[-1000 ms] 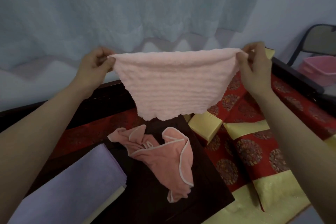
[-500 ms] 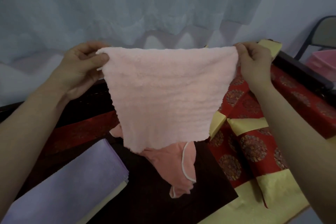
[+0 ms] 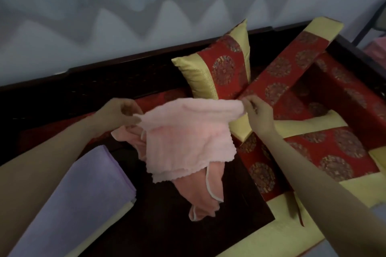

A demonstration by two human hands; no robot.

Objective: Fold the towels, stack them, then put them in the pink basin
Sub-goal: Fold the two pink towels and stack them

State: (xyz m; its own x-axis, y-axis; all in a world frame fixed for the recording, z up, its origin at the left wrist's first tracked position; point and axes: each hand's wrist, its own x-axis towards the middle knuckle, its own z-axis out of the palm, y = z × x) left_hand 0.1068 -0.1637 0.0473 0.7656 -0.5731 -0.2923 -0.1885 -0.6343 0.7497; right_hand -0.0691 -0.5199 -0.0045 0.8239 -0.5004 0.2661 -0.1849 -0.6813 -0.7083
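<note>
Here the left hand (image 3: 121, 112) and the right hand (image 3: 258, 116) each pinched a top corner of a pale pink fluffy towel (image 3: 188, 140), thumb and fingers closed on the cloth. The towel hung between them above the far part of a dark brown wooden tabletop (image 3: 167, 227), and two scalloped hems showed one behind the other at its lower edge. Beneath it a crumpled salmon-pink towel with white piping (image 3: 200, 192) lay near the middle of the tabletop. A folded lilac towel (image 3: 83, 194) lay at the near left corner on top of a folded pale yellow towel (image 3: 126, 208). A red and gold brocade cushion (image 3: 221, 69) stood behind the hands. A blurred pink shape at the far right edge (image 3: 378, 48) was perhaps the pink basin.
</note>
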